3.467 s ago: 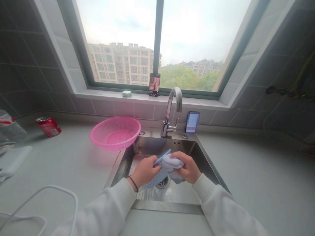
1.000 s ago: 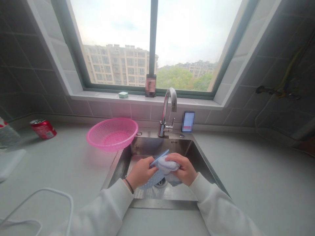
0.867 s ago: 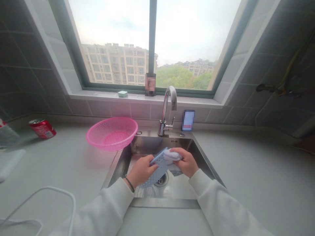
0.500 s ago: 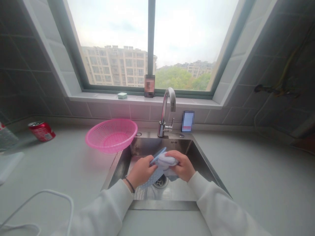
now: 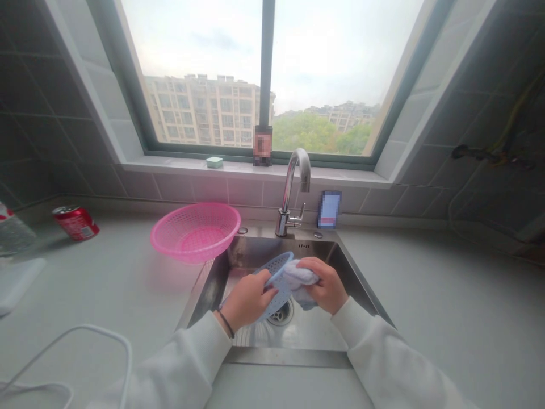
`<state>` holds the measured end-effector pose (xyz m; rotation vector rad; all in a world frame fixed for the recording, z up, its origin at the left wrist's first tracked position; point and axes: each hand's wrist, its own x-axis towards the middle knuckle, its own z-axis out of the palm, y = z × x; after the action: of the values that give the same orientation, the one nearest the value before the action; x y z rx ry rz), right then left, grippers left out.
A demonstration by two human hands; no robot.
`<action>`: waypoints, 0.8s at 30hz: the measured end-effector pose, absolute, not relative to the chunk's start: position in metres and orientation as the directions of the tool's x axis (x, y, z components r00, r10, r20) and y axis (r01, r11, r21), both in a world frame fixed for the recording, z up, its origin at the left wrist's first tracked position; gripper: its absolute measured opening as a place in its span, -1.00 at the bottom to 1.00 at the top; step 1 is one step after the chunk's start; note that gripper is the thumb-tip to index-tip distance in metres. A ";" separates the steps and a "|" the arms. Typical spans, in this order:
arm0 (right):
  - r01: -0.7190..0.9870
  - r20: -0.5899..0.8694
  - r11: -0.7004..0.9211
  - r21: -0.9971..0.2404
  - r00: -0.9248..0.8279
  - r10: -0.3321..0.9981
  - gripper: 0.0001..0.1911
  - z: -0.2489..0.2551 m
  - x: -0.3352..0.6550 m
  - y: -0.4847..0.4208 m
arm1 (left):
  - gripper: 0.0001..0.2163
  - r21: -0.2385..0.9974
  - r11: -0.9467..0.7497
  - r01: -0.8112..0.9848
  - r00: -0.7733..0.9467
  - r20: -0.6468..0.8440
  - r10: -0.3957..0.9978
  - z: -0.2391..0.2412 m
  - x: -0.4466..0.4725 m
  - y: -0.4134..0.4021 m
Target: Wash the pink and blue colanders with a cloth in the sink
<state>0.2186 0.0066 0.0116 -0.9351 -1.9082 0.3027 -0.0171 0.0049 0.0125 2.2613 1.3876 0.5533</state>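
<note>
My left hand (image 5: 248,299) is closed on the rim of a light blue perforated plastic basket (image 5: 279,292), which is tilted over the steel sink (image 5: 323,335). Part of the basket is hidden behind that hand. In my right hand (image 5: 327,287) a bunched white and pale blue cloth (image 5: 300,276) is gripped, right beside the basket's rim. Whether cloth and rim touch I cannot tell for sure. Below them the round drain (image 5: 281,313) shows partly.
Behind the sink rises a chrome faucet (image 5: 293,182). A pink basket (image 5: 196,233) overlaps the sink's left edge. Further left lies a red can (image 5: 76,222), with a white cable (image 5: 85,328) nearer me. A phone-like screen (image 5: 329,210) leans right of the faucet.
The blue basket has turned so more of its perforated side shows. My right hand and the cloth have shifted slightly right, away from the left hand. The view has moved a little.
</note>
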 end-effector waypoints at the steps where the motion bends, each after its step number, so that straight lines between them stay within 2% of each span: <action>1: 0.496 0.654 0.661 -0.563 -0.222 0.723 -0.57 0.010 0.223 0.010 | -0.90 0.546 -0.412 0.729 0.425 0.111 0.898 0.014 -0.017 0.005; 5: 0.523 0.671 0.656 -0.545 -0.197 0.715 -0.59 0.008 0.225 0.012 | -0.90 0.544 -0.415 0.729 0.429 0.110 0.897 0.016 -0.017 0.003; 12: 0.396 0.682 0.769 -0.502 -0.365 0.633 -0.66 0.017 0.203 -0.008 | -0.92 0.546 -0.410 0.731 0.413 0.125 0.902 0.013 -0.014 0.003; 20: 0.502 0.701 0.653 -0.567 -0.121 0.703 -0.63 0.012 0.234 0.017 | -0.88 0.558 -0.435 0.707 0.446 0.126 0.886 0.017 -0.016 0.003; 24: 0.474 0.711 0.701 -0.533 -0.198 0.675 -0.62 0.014 0.223 0.005 | -0.89 0.570 -0.412 0.711 0.412 0.137 0.901 0.014 -0.016 0.003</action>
<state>0.2229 0.0055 0.0144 -0.9000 -1.8479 0.2366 -0.0163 0.0031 0.0144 2.2471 1.3742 0.6029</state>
